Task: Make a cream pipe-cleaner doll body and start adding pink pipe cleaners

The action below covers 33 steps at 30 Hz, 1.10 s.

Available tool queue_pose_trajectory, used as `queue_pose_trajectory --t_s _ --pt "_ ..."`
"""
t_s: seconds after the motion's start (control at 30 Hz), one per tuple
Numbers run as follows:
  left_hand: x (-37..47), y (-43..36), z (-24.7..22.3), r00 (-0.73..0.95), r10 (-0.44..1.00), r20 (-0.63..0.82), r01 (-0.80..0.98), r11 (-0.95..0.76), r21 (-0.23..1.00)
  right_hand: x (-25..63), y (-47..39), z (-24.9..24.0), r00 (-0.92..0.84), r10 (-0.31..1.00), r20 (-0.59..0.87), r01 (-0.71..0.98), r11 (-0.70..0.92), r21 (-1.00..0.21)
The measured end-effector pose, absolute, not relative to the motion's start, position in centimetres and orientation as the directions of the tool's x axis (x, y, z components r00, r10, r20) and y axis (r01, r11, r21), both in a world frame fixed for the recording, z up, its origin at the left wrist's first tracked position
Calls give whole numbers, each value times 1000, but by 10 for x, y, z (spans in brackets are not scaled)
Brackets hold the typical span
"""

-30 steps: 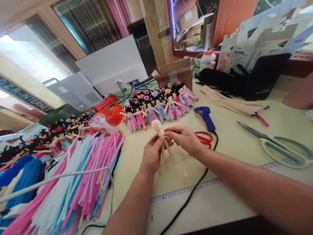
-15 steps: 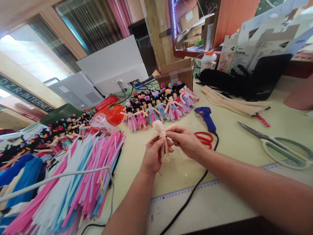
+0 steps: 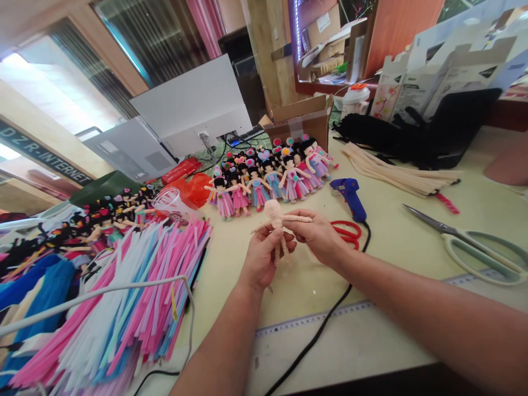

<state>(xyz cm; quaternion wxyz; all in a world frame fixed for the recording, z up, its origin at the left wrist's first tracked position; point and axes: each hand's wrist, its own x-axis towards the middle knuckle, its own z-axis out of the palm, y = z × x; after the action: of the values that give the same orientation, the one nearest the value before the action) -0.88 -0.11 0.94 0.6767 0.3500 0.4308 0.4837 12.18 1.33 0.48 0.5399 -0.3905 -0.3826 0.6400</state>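
Note:
A small cream doll body (image 3: 273, 213), made of wound pipe cleaners, is held up over the table with its round head on top and its legs hanging down. My left hand (image 3: 266, 250) is closed around its torso and legs, the thumb across the front. With thumb and fingers, my right hand (image 3: 313, 228) pinches the doll near the base of its arm, which sticks out to the right. Just beyond, several finished dolls (image 3: 258, 187) in pink, purple and blue skirts stand in a group.
Red-handled scissors (image 3: 348, 234) and a blue glue gun (image 3: 350, 198) lie right of my hands, its black cord running forward. Large scissors (image 3: 470, 236) are farther right, below cream pipe cleaners (image 3: 396, 173). Pink, white and blue strips (image 3: 136, 297) fill the left. A ruler (image 3: 305, 322) lies in front.
The doll's right-side arm has come to stick out level, where it pointed slightly upward before. My right hand has turned slightly against it; my left hand keeps its hold.

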Motion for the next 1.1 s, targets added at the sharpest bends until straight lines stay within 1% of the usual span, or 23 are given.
queue_pose_trajectory --t_s 0.17,0.3,0.4,0.47,0.6,0.7,0.8,0.9,0.97,1.1 --pt "-8 1 6 60 972 -225 -358 232 905 121 12 9 -100 994 -39 -330 -70 -941" --pt "-9 2 3 12 977 -215 -340 206 918 121 13 8 -97 995 1 -296 -28 -955" --pt "-10 2 3 21 982 -187 -317 184 930 123 14 5 -131 991 41 -289 1 -957" --pt "-10 1 2 41 983 -177 -308 181 934 124 16 3 -163 986 45 -305 -7 -952" --pt "-11 1 2 87 983 -161 -277 179 944 126 19 -1 -194 981 -14 -331 -79 -940" --pt "-13 2 0 108 986 -130 -205 150 967 127 19 -1 -170 985 -32 -305 -83 -949" --pt "-16 2 0 94 994 -57 -62 63 996 127 18 2 -142 990 -4 -266 -42 -963" --pt "-18 2 0 84 996 20 67 -26 997 125 17 2 -125 992 31 -246 0 -969" --pt "-18 3 0 91 995 43 84 -51 995 124 17 1 -110 993 50 -239 23 -971" --pt "-19 4 -2 101 995 21 65 -28 997 125 18 1 -111 992 64 -198 42 -979"
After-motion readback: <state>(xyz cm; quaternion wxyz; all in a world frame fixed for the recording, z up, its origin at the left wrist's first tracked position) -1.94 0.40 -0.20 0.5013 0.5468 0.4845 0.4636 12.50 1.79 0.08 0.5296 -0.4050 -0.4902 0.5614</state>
